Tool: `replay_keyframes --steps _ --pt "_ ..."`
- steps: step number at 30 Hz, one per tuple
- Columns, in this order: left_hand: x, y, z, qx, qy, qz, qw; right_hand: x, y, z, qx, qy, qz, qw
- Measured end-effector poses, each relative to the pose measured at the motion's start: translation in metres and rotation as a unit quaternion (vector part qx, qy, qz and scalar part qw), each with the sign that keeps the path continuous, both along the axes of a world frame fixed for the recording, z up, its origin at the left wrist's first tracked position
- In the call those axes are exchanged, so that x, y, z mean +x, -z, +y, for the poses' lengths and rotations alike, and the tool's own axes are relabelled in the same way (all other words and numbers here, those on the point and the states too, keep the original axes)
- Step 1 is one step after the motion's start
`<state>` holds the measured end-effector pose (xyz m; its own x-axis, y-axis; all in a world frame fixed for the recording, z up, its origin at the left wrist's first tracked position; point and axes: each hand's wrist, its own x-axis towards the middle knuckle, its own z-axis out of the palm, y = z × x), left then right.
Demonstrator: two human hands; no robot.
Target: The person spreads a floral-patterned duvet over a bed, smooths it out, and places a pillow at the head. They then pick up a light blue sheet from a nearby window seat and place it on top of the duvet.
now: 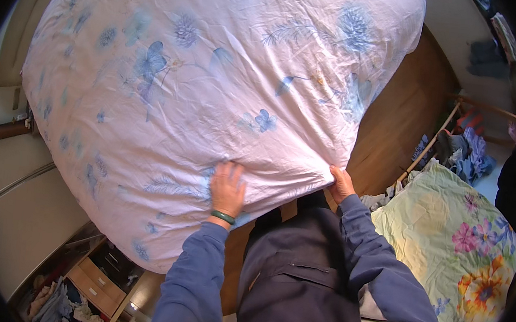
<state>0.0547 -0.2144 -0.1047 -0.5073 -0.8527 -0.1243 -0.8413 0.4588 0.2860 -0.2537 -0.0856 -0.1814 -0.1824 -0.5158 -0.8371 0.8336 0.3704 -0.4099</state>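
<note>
A pale pink quilt cover or sheet (199, 95) with blue flowers and leaves spreads over the bed before me. My right hand (342, 184) grips its near right corner, and folds fan out from that grip across the cloth. Flat on the fabric near its front edge lies my left hand (227, 187), slightly blurred, fingers a little apart. A dark green bangle (223, 217) circles the left wrist. What lies beneath the cloth is hidden.
Green flowered cloth (455, 245) lies at the right, below a wooden rail (430, 140) and heaped clothes (466, 155). Wooden floor (397, 114) runs along the bed's right side. At lower left stand wooden drawers (97, 285) beside piled clothing (55, 302). A beige padded headboard (25, 36) borders the left.
</note>
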Motion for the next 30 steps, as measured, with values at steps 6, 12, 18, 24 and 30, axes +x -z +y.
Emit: replay_keyframes --steps 6,12,18,24,30 --pt "0.009 0.002 -0.011 0.12 0.133 -0.038 0.983 0.004 -0.027 -0.036 0.096 -0.079 0.488 0.864" --pt "-0.003 0.011 -0.022 -0.028 -0.029 0.014 0.999 0.113 -0.083 -0.139 -0.276 -0.331 0.674 0.6" --pt "0.014 0.035 -0.026 -0.048 -0.228 -0.135 0.963 0.078 -0.027 -0.21 -0.375 -0.485 0.745 0.264" --pt "0.023 0.033 -0.032 -0.003 -0.207 -0.098 0.973 -0.209 -0.033 -0.259 0.261 -0.485 0.702 0.452" --pt "0.06 0.012 -0.033 -0.011 -0.193 -0.068 0.979 -0.289 -0.027 -0.229 0.241 -0.287 0.837 0.398"
